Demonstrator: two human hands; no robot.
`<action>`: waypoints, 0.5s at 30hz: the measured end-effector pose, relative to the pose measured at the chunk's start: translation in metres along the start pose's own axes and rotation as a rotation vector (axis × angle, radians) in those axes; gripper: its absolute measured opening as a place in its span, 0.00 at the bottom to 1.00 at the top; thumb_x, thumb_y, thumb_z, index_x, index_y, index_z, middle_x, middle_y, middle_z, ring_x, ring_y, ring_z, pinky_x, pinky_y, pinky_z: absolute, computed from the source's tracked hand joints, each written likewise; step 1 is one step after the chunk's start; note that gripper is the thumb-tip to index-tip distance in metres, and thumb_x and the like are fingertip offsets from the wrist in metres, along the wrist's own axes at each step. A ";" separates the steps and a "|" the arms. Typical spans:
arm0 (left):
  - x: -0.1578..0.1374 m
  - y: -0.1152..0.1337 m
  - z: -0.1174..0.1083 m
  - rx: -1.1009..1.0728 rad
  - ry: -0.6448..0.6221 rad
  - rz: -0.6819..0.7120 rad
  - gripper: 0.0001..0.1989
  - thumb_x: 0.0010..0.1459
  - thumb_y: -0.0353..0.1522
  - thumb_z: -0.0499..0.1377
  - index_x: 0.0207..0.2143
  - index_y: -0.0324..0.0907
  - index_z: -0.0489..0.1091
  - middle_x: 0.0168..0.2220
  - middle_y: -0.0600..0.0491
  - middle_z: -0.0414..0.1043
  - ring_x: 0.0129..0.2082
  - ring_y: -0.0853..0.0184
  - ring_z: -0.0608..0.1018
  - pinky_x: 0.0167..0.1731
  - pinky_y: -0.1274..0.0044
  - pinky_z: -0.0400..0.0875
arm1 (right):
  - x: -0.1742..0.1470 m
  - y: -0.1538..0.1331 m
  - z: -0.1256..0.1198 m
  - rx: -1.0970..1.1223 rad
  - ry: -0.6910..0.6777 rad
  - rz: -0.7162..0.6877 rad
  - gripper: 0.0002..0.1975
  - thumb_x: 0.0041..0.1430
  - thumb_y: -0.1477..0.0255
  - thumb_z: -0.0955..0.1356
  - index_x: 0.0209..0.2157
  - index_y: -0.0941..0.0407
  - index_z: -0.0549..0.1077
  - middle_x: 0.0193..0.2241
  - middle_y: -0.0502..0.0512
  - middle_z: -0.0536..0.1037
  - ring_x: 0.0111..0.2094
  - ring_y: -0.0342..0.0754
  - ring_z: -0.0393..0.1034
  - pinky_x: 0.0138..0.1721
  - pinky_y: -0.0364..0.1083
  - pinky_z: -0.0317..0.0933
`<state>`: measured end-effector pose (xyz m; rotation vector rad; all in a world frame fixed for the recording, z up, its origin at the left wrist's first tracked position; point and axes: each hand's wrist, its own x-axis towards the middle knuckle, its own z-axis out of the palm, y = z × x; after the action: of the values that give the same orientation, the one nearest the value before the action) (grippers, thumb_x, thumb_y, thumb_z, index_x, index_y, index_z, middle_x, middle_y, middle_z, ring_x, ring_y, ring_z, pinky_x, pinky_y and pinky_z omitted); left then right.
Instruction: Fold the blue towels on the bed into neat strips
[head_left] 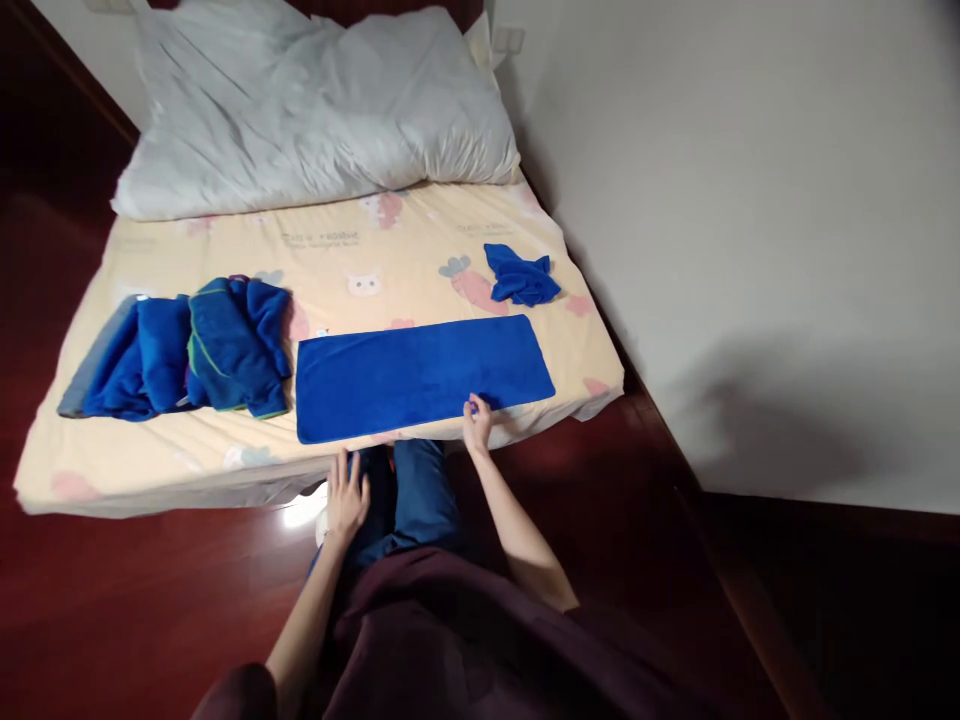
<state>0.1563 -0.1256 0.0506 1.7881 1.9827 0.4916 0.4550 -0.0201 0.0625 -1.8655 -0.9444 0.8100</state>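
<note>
A long blue towel (420,375) lies flat along the near edge of the bed (187,455), folded into a strip. My right hand (477,423) pinches its near edge, right of the middle. My left hand (346,497) hangs below the mattress edge with fingers spread, holding nothing, above my blue trouser leg. A small crumpled blue cloth (520,275) lies behind the towel's right end. A heap of blue towels (187,355) sits to the left of the flat towel.
A large white pillow (315,105) fills the head of the bed. A pale wall (750,220) runs close along the bed's right side. Dark red wooden floor (127,600) surrounds the bed's near and left sides.
</note>
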 end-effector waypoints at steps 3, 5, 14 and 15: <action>-0.041 -0.020 0.011 -0.029 -0.266 -0.161 0.27 0.63 0.42 0.51 0.62 0.43 0.66 0.67 0.41 0.61 0.67 0.49 0.64 0.64 0.60 0.61 | -0.045 0.006 0.023 0.552 -0.070 0.350 0.18 0.63 0.64 0.67 0.49 0.61 0.75 0.42 0.63 0.82 0.40 0.48 0.77 0.47 0.48 0.70; -0.044 -0.030 0.009 -0.018 -0.339 -0.190 0.26 0.65 0.41 0.50 0.62 0.43 0.65 0.67 0.43 0.61 0.66 0.54 0.65 0.65 0.65 0.59 | -0.065 0.007 0.037 0.821 -0.108 0.561 0.13 0.60 0.67 0.70 0.43 0.59 0.75 0.38 0.59 0.83 0.36 0.46 0.77 0.44 0.46 0.72; -0.038 -0.022 -0.004 0.112 -0.357 -0.125 0.24 0.62 0.39 0.50 0.59 0.48 0.69 0.66 0.45 0.64 0.65 0.58 0.68 0.63 0.68 0.62 | -0.059 -0.012 0.051 1.072 -0.073 0.741 0.03 0.61 0.75 0.71 0.37 0.58 0.75 0.34 0.55 0.83 0.34 0.44 0.79 0.42 0.43 0.73; -0.035 -0.019 -0.006 0.118 -0.363 -0.114 0.23 0.61 0.39 0.51 0.56 0.50 0.72 0.63 0.46 0.67 0.63 0.56 0.70 0.62 0.66 0.64 | -0.058 -0.012 0.053 1.074 -0.076 0.750 0.02 0.61 0.75 0.71 0.36 0.59 0.74 0.34 0.55 0.83 0.33 0.43 0.79 0.41 0.42 0.73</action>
<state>0.1399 -0.1619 0.0477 1.6780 1.8725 0.0100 0.3792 -0.0434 0.0610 -1.1576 0.2506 1.4546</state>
